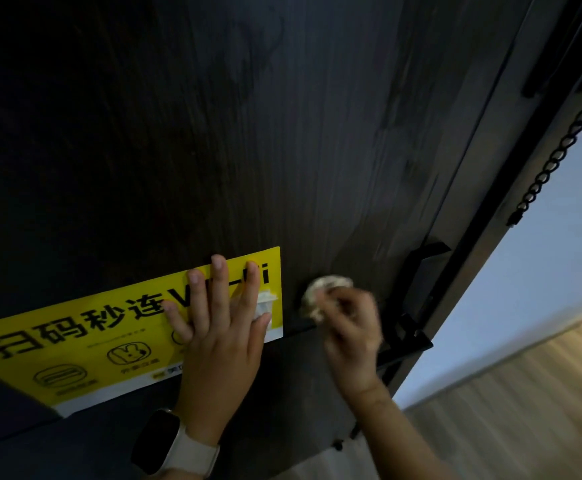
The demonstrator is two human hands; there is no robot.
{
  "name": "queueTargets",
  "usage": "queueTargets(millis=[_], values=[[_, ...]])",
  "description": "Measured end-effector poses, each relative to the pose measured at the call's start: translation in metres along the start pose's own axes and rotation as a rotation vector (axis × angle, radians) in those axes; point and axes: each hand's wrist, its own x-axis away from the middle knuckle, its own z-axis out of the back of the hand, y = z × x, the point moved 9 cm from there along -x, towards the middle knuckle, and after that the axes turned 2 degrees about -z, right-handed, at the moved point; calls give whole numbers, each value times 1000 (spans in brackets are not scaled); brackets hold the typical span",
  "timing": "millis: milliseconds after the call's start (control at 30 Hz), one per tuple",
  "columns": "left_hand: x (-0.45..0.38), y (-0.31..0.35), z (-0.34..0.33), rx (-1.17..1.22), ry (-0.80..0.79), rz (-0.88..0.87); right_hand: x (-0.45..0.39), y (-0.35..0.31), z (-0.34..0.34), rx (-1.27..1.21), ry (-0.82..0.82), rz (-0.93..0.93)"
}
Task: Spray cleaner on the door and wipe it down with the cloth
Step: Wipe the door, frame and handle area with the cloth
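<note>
Watch (pixel 159 441) nearest; chain (pixel 559 150) beside door (pixel 213 133)

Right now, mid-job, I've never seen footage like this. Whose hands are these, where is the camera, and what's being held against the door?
There is no machine here: a person works with bare hands, and the single picture comes from a camera worn on their head, looking at the dark wooden door. The left hand, with a watch on its wrist, lies with straight fingers on a yellow sign stuck to the door. The right hand grips a bunched cloth against the door, beside the black latch. A chain hangs at the right. No spray bottle shows.
</note>
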Motion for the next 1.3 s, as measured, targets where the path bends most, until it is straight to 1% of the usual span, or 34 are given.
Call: queueTargets(millis=[33, 100, 133, 167, 200, 233, 267, 333, 367, 400, 433, 467, 567, 600, 633, 700, 767, 867, 900, 933, 1000, 1067, 1133, 1200, 1267, 1300], values=[[0, 0, 0, -12, -1, -2, -13, 17, 18, 33, 103, -81], [0, 1, 0, -21, -4, -3, -31, 47, 51, 30, 331, -300], [0, 1, 0, -19, -5, -1, -34, 52, 57, 11, 404, -364], [0, 2, 0, -15, -3, 4, -33, 47, 56, -7, 439, -386], [0, 1, 0, -8, 1, 9, -31, 36, 49, -31, 437, -374], [0, 1, 0, 2, 6, 14, -28, 20, 35, -57, 396, -338], [0, 2, 1, 14, 9, 19, -22, 1, 18, -73, 322, -265], [0, 2, 2, 33, 8, 31, -12, -40, -12, -93, 128, -55], [0, 1, 1, 39, 5, 38, -9, -50, -19, -98, 40, 35], [2, 1, 1, 39, 6, 43, -14, -51, -18, -90, -6, 84], [3, 0, 2, 33, 7, 47, -22, -43, -8, -72, 3, 87], [4, 0, 3, 26, 4, 52, -31, -28, 7, -53, 63, 33], [3, -2, 4, 15, -21, 64, -55, 35, 58, -36, 376, -329], [3, -1, 4, 17, -23, 65, -58, 45, 66, -37, 438, -406], [2, 0, 5, 33, -21, 68, -60, 46, 67, -37, 462, -432], [0, 2, 8, 120, 1, 78, -52, 33, 56, -73, 443, -413], [-2, 5, 17, 211, 34, 84, -34, 8, 31, -138, 328, -337], [-10, 16, 36, 207, 86, 45, -17, -9, 11, -183, 151, -239], [-16, 21, 42, 195, 102, 17, -22, -2, 16, -189, 140, -240], [-25, 25, 46, 190, 109, -16, -31, 9, 26, -174, 166, -270], [-46, 31, 50, 194, 100, -71, -58, 33, 53, -135, 277, -369], [-65, 35, 50, 187, 75, -92, -74, 48, 69, -121, 345, -408], [-76, 38, 45, 131, 56, -82, -66, 44, 65, -92, 303, -365], [-80, 40, 38, 24, 45, -67, -37, 36, 44, -92, 193, -337], [-79, 41, 33, -38, 36, -64, -12, 33, 30, -138, 119, -389], [-79, 41, 32, -48, 39, -68, -12, 35, 30, -164, 133, -412]])
